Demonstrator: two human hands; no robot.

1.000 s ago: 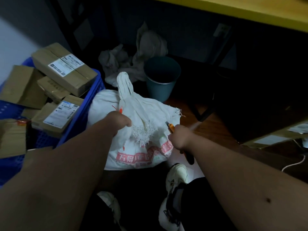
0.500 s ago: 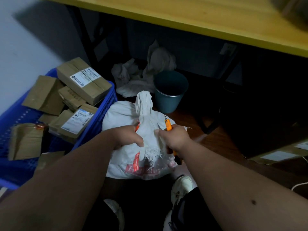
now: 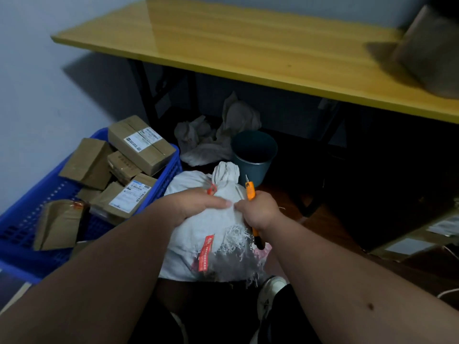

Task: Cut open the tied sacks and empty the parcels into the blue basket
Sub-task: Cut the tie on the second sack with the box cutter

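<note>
A white woven sack [image 3: 198,234] with red print stands on the floor between my feet, its neck [image 3: 224,173] tied shut with an orange tie [image 3: 211,189]. My left hand [image 3: 196,207] grips the sack just below the knot. My right hand [image 3: 258,211] holds an orange utility knife [image 3: 250,189] with the blade up, beside the neck, and also pinches the sack cloth. The blue basket [image 3: 29,219] stands at left with several brown cardboard parcels [image 3: 140,144] in it.
A teal bin [image 3: 254,155] stands behind the sack, with crumpled empty sacks [image 3: 213,135] beside it under a yellow table [image 3: 248,45]. A brown parcel [image 3: 429,53] sits on the table's right end. More boxes [image 3: 417,242] lie on the floor at right.
The view has tilted upward, showing the tabletop. My right hand has moved in with the knife to the sack's neck, and both hands now meet below the knot.
</note>
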